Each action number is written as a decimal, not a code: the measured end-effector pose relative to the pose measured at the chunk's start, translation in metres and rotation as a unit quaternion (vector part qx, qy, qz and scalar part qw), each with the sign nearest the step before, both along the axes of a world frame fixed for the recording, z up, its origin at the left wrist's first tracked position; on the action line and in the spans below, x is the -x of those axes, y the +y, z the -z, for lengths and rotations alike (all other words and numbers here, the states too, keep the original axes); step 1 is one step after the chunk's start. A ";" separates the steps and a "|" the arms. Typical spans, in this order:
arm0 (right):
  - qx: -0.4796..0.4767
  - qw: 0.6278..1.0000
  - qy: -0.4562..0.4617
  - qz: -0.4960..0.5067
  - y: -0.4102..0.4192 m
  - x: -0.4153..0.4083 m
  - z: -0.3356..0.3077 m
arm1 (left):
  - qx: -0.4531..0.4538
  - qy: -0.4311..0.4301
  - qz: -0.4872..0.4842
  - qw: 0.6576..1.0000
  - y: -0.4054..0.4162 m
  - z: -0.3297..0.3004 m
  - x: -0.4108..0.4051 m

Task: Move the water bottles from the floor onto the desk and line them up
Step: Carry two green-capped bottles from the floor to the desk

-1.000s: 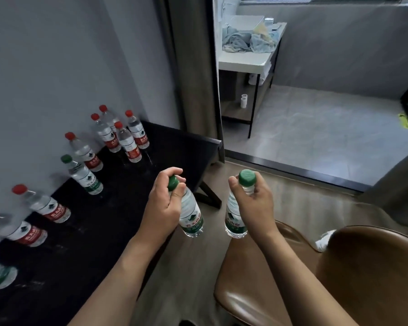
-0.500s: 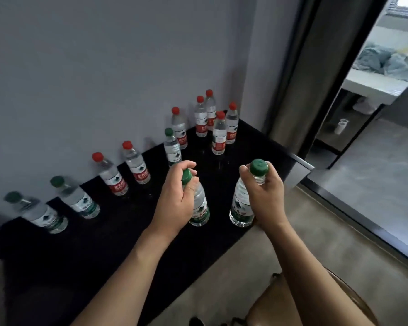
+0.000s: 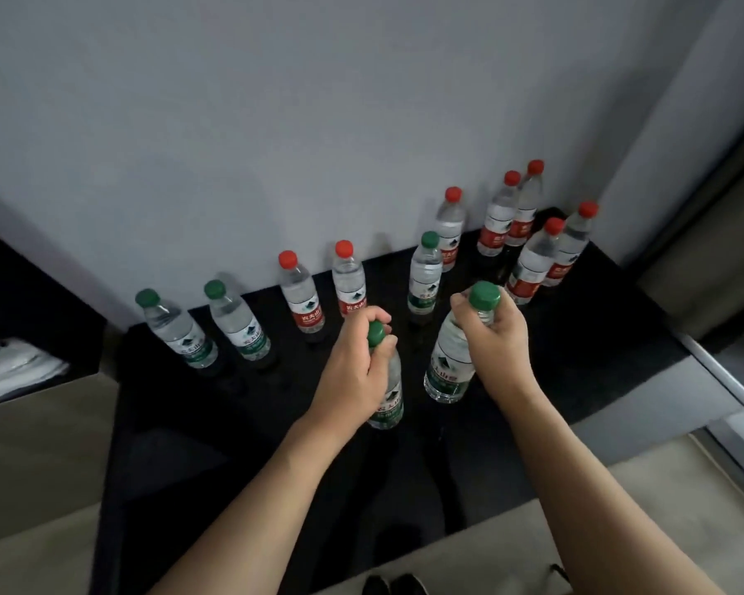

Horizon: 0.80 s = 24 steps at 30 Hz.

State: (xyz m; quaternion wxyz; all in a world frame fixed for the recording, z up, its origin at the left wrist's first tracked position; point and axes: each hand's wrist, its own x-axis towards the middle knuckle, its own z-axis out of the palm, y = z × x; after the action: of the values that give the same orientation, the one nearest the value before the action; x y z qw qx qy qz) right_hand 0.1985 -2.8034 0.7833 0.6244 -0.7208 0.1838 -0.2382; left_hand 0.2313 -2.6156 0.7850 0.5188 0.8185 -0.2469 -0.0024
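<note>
Black table point(image 3: 233, 423) as landmark. Along its far edge, left to right: two green-capped clear plastic water bottles point(image 3: 170, 332), two red-capped clear plastic bottles point(image 3: 299, 300), one green, then five red bunched at the far right corner. Ten standing. Left hand point(image 3: 353, 371) grips the neck of a green-capped bottle point(image 3: 387, 397) over mid-table; right hand point(image 3: 497, 337) grips the neck of another point(image 3: 452, 362) just beside it. Twelve total. Likely full: heavyish, thin walls flex, slick. Neck below cap is the firm hold.
</note>
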 end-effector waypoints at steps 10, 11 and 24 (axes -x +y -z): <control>-0.022 0.997 0.064 0.032 -0.070 -0.092 0.083 | -0.013 -0.008 -0.036 0.999 -0.076 0.072 -0.086; -0.028 0.997 0.070 0.029 -0.074 -0.096 0.090 | -0.020 -0.006 -0.029 0.999 -0.079 0.079 -0.092; -0.056 0.995 0.074 0.031 -0.079 -0.114 0.126 | -0.087 0.048 0.090 0.991 -0.082 0.097 -0.132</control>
State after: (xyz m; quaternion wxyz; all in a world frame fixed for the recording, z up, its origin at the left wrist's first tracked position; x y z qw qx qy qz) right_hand 0.3127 -2.8820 0.6576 0.6407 -0.6944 0.2649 -0.1928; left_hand 0.3634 -2.6978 0.6883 0.4546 0.8337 -0.2936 -0.1099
